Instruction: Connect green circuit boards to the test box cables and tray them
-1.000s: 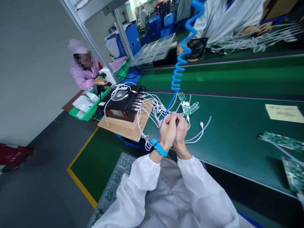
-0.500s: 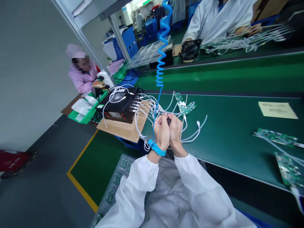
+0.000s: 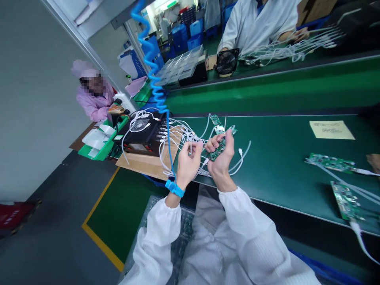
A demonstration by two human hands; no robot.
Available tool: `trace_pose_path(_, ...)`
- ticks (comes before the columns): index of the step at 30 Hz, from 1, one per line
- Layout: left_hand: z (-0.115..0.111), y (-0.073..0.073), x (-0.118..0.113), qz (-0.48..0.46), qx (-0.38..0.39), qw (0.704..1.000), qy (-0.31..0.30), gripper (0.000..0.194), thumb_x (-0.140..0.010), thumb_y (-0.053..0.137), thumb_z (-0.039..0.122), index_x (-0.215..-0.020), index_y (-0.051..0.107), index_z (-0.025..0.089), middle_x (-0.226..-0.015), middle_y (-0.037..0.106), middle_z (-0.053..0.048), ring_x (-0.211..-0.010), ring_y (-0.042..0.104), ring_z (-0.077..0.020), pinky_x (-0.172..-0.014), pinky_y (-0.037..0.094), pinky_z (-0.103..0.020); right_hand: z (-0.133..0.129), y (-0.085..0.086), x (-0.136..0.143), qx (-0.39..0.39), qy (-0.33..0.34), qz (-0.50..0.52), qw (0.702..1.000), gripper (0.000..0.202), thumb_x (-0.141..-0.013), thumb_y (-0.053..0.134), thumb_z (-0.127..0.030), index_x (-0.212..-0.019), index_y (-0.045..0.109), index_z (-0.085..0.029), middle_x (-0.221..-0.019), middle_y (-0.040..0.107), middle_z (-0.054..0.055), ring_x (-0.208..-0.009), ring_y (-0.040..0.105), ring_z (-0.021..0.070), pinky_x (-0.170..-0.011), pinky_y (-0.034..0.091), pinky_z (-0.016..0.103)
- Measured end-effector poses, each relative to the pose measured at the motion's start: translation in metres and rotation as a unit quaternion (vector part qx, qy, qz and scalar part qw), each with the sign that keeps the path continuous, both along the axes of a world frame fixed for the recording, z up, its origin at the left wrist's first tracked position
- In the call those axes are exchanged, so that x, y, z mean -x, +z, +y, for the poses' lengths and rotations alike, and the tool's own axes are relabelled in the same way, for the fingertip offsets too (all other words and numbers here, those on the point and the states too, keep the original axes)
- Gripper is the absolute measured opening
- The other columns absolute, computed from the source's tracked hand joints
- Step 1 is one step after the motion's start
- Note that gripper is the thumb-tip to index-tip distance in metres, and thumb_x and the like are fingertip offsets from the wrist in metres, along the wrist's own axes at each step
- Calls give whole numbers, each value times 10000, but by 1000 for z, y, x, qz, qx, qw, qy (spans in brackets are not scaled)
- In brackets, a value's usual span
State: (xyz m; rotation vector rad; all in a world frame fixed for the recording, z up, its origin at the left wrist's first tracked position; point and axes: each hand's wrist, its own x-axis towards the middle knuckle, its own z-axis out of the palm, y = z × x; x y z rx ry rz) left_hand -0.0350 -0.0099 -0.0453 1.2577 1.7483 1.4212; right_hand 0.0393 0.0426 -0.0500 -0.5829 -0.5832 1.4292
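Note:
My right hand (image 3: 223, 158) is wrapped round a green circuit board (image 3: 216, 152), its thumb pointing up along the edge. A white cable plug (image 3: 206, 161) is at the board's lower left corner. Left of it, my left hand (image 3: 190, 162) is closed in a pinch, apart from the board. Something small and pale shows between its fingertips, too hidden to name. A blue wrist strap (image 3: 175, 188) with a coiled blue cord (image 3: 154, 79) is on my left wrist. Behind my right hand lies another circuit board (image 3: 219, 129) on the green bench.
A black power box (image 3: 142, 136) with many white cables (image 3: 190, 134) stands on cardboard (image 3: 142, 164) at left. More circuit boards (image 3: 346, 200) and a paper note (image 3: 331, 130) lie at right. A plastic tray (image 3: 185, 221) of boards is below. Co-workers sit across and at left.
My hands, pressed together before, have separated. The left hand has moved left, and the board in my right hand has come into sight. The view has shifted slightly to the right.

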Motion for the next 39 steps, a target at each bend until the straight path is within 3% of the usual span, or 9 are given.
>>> trace_pose_path(3, -7, -7, 7, 110, 24, 989, -96, 365, -966, 593, 522, -822, 589, 186, -805, 601, -18, -755, 533, -140, -725, 422, -275, 11, -1, -2, 45, 34, 29, 998, 463, -891, 600, -637, -717, 397, -259, -566, 247, -96, -451, 281, 99, -447, 309, 273)
trace_pose_path(8, -12, -20, 5, -12, 67, 985, -158, 390, -996, 489, 572, -856, 496, 208, -752, 556, 25, -646, 529, -120, -622, 405, -248, 20, -2, 3, 76, 43, 65, 994, 421, -925, 622, -515, -699, 386, -250, -504, 238, -111, -425, 280, 88, -437, 358, 240)
trace_pose_path(10, -12, -21, 2, -9, 68, 986, -152, 383, -983, 517, 574, -878, 504, 206, -765, 560, 27, -629, 510, -111, -592, 376, -235, 24, -1, 4, 82, 50, 86, 992, 404, -950, 608, -460, -697, 376, -247, -493, 236, -112, -408, 261, 83, -419, 351, 225)
trace_pose_path(14, -10, -16, -4, 99, 34, 991, -86, 320, -1002, 522, 470, -825, 514, 204, -679, 506, 40, -604, 436, -108, -587, 314, -241, 34, -3, 4, 120, 81, 147, 978, 385, -1010, 500, -362, -683, 338, -242, -473, 210, -110, -377, 205, 77, -358, 256, 204)
trace_pose_path(18, -6, -14, -11, 153, 18, 987, -45, 309, -996, 543, 423, -773, 485, 217, -597, 446, 56, -548, 398, -112, -569, 279, -255, 44, -9, 3, 161, 95, 197, 962, 381, -1026, 443, -305, -674, 312, -238, -461, 193, -111, -367, 186, 74, -346, 243, 192)
trace_pose_path(23, -1, -15, -15, 159, 10, 986, -46, 299, -989, 555, 413, -770, 497, 218, -581, 447, 57, -539, 413, -118, -577, 286, -258, 52, -14, 1, 173, 98, 211, 957, 397, -1030, 436, -293, -666, 286, -240, -453, 170, -116, -359, 161, 71, -341, 226, 188)
trace_pose_path(32, 8, -6, -25, 162, 20, 984, -71, 253, -1002, 535, 402, -824, 530, 222, -627, 516, 33, -564, 464, -134, -575, 315, -258, 61, 1, -15, 169, 92, 230, 954, 400, -1039, 381, -225, -647, 299, -234, -423, 177, -114, -350, 155, 66, -337, 207, 184)
trace_pose_path(39, 11, -5, -25, 196, 23, 976, -88, 199, -983, 571, 383, -878, 549, 215, -620, 481, 43, -561, 480, -140, -584, 326, -263, 61, -3, -20, 121, 102, 202, 967, 419, -987, 555, -330, -660, 311, -234, -442, 221, -119, -364, 189, 58, -351, 256, 178)
